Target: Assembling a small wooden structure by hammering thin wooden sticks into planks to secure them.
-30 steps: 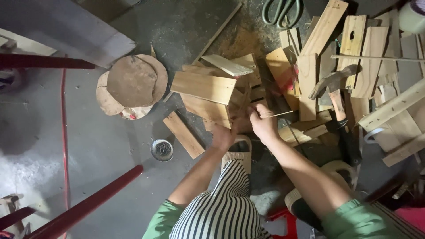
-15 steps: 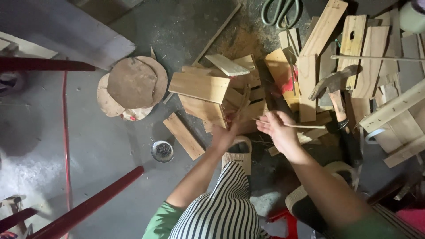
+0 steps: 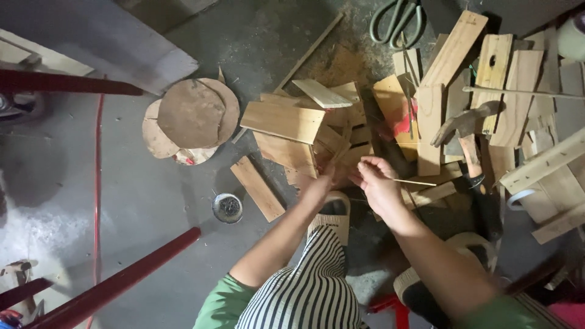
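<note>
Both hands over wood scraps (image 3: 286,122): right hand (image 3: 378,183) pinches a thin stick (image 3: 414,182); left hand (image 3: 321,183) reaches into boards (grip not discernible).

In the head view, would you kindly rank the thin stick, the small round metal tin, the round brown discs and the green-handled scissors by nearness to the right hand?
1. Thin stick, pinched in the right hand.
2. Small round metal tin, on the floor to the left.
3. Round brown discs and green-handled scissors, upper left and top: too close to call.
</note>
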